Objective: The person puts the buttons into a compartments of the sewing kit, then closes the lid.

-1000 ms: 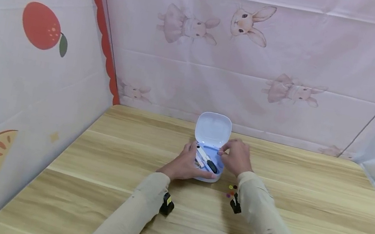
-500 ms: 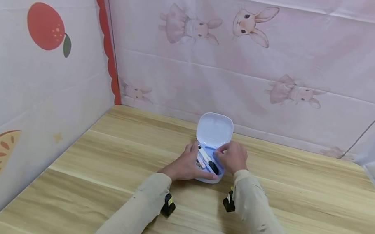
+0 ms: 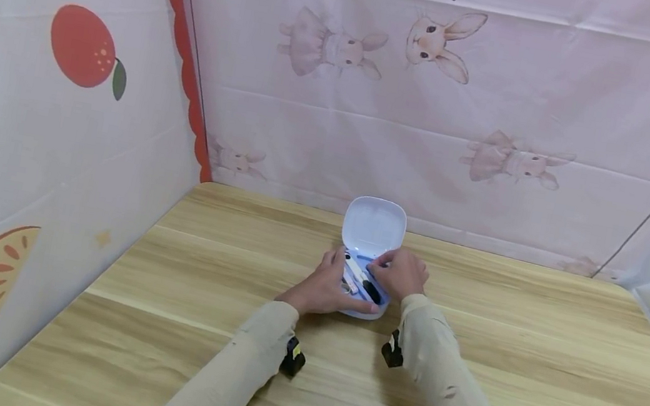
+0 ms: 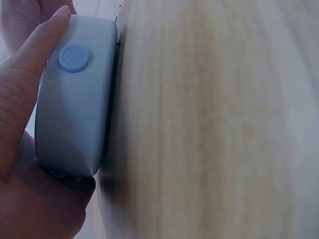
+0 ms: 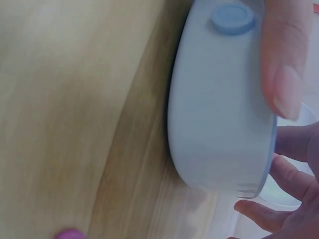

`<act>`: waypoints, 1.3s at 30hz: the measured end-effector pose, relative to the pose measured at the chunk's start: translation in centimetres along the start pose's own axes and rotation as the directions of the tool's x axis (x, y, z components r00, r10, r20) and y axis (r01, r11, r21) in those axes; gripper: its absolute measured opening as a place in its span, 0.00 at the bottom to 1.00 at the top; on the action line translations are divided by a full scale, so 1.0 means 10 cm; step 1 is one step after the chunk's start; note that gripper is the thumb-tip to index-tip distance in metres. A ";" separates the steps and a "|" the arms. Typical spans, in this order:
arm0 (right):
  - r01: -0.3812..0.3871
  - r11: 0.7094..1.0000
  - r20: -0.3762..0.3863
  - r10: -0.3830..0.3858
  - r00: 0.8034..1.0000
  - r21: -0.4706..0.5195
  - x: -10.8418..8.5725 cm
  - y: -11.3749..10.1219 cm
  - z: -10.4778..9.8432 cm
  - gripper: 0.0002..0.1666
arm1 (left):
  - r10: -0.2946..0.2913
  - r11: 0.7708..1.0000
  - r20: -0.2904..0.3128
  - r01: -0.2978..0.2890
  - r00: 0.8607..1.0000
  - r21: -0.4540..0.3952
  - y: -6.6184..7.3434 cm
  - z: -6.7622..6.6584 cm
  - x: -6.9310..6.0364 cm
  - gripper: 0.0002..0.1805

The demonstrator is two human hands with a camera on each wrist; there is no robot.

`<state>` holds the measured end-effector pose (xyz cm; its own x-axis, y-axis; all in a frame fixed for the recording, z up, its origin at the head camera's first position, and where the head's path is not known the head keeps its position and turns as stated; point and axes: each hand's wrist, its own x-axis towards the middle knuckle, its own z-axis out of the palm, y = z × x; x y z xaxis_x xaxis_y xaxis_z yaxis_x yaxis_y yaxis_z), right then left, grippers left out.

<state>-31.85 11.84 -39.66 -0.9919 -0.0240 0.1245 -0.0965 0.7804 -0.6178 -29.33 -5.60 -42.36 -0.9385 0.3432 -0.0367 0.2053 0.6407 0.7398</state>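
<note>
A small light-blue and white case point(image 3: 353, 313) stands on the table, its lid point(image 3: 374, 226) raised at the back. Inside lies a slim white and black tool point(image 3: 371, 291), with smaller white items beside it. My left hand point(image 3: 323, 286) grips the case around its left side, thumb along the front rim. A round blue knob point(image 4: 74, 57) shows on the case's front in the left wrist view. My right hand point(image 3: 405, 275) reaches into the case's right half with bent fingers. What its fingertips hold, if anything, is hidden.
A purple disc point(image 5: 70, 234) lies on the wooden table point(image 3: 167, 320), at the lower edge of the right wrist view. Fabric with printed rabbits point(image 3: 432, 40) hangs behind the table. Another fruit-printed sheet point(image 3: 69, 136) is at the left.
My right hand has moved slightly left and lower into the case. Its wrist now covers the small coloured discs seen on the table before. My left hand keeps its grip.
</note>
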 end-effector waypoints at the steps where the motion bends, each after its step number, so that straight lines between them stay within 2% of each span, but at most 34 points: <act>1: -0.004 1.000 -0.002 0.004 1.000 0.003 0.00 0.00 0.00 0.09 | -0.001 1.000 0.001 0.001 1.000 0.002 0.00 0.00 0.00 0.75; 10: -0.055 0.998 -0.003 0.056 0.998 0.030 0.03 -0.01 0.03 0.10 | 0.006 1.000 -0.005 -0.006 1.000 0.004 -0.01 -0.01 0.01 0.75; 19: -0.061 0.998 -0.008 0.061 0.998 0.028 -0.02 -0.02 0.05 0.10 | 0.003 1.000 0.003 -0.003 1.000 -0.004 -0.01 0.01 -0.04 0.75; 29: -0.092 0.995 0.002 0.092 0.996 0.047 -0.03 -0.03 0.02 0.11 | -0.001 1.000 0.003 0.000 1.000 0.013 -0.03 0.02 0.01 0.74; 39: -0.089 0.995 0.004 0.089 0.996 0.054 -0.02 0.00 0.02 0.11 | -0.001 1.000 0.007 0.001 1.000 -0.002 -0.01 0.00 -0.01 0.75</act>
<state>-31.72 11.76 -39.81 -0.9969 0.0429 0.0657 -0.0120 0.7443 -0.6678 -29.30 -5.68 -42.46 -0.9366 0.3478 -0.0419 0.2043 0.6396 0.7411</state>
